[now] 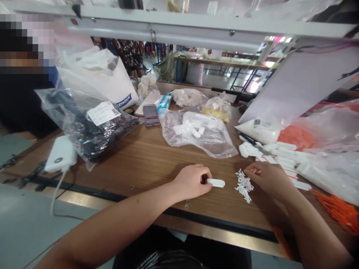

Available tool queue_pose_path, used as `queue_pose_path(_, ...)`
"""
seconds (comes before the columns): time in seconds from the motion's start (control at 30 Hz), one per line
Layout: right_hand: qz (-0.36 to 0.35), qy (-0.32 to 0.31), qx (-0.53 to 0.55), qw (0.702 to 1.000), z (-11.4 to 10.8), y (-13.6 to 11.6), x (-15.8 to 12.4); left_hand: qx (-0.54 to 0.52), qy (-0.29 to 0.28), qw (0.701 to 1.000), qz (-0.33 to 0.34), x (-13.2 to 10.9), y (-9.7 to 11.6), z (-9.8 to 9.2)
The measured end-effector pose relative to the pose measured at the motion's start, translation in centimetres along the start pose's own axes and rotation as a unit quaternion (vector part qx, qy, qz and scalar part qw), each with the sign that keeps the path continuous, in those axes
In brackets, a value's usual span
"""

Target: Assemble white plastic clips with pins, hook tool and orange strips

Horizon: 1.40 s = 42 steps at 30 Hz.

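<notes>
My left hand (193, 182) is closed around one end of a small, long white plastic piece (216, 182), whose other end sticks out to the right just above the table. A loose pile of tiny white plastic parts (243, 185) lies on the brown tabletop, right of that piece. At the pile's upper right edge is my right hand (266, 177), its fingertips pinched together. Whatever is between them, if anything, is too small to make out. Behind and beyond my right hand lie several similar white pieces (283, 151), some with orange strips.
A clear plastic bag (171, 138) with white pieces lies mid-table. On the left are a bag of dark items (98, 134), a white carrier bag (120, 74) and a white corded device (60, 155). Orange cords (338, 213) lie at right. A shelf beam (179, 18) spans above.
</notes>
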State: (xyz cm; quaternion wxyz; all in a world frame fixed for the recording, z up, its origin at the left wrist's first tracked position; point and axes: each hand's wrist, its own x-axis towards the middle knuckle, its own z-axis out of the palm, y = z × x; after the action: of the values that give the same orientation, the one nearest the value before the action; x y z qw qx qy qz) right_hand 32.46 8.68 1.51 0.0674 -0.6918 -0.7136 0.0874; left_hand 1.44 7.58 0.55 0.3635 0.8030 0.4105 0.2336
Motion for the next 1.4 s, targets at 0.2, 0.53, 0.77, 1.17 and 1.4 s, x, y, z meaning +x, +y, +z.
queue_pose_path(0.2,-0.044,0.069,0.13,0.988,-0.2,-3.1,-1.1,-0.01,0.004,1.0,0.0,0.0,0.1,0.0)
queue_pose_path(0.53,-0.197,0.007,0.185,0.963,1.0,-10.6,-2.5,-0.021,0.007,1.0,0.001,0.0,-0.2,0.2)
queue_pose_path(0.77,-0.253,0.037,0.164,0.953,1.6,-10.2,-2.8,-0.014,0.01,1.0,-0.002,0.1,-0.1,0.1)
queue_pose_path(1.17,-0.329,0.077,0.074,0.938,1.3,-11.0,-2.9,-0.018,0.011,1.0,-0.005,-0.1,0.0,0.1)
queue_pose_path(1.4,-0.383,0.082,0.025,0.92,1.0,-11.4,-2.8,-0.019,0.011,1.0,-0.005,0.0,-0.1,0.2)
